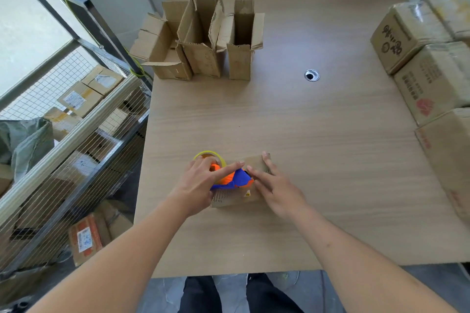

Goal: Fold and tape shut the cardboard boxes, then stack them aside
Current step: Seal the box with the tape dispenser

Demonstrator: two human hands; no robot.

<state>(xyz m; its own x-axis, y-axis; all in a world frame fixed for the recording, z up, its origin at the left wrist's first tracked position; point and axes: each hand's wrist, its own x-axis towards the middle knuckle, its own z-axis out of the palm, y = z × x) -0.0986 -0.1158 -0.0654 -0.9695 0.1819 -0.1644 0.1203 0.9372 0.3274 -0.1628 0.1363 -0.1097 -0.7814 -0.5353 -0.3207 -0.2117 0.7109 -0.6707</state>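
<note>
Both forearms reach in from the bottom edge, above dark trouser legs, and meet over one small cardboard box near the front of the wooden table. Left hand grips an orange and blue tape dispenser, fingers curled over its top with the index finger stretched along it toward the right. It sits right on top of the box, and its yellowish tape roll pokes out behind the left knuckles. Right hand lies flat on the box's top, fingers straight and spread, fingertips touching the dispenser's blue end, so it's pressing, not grabbing. The box looks folded shut under all that, though most of the top is covered, so I can't tell how much tape is on it.

Further out, at the far left of the table, three open boxes stand bunched together with their flaps up. From this angle I can't see anything inside them, just dark interiors. Between them and the right side there's a round cable grommet set in the tabletop.

Along the right edge sits a row of closed printed cartons, touching each other.

Left of the table stands a wire mesh rack with parcels on its shelves, many with labels, plus a greyish bag.
</note>
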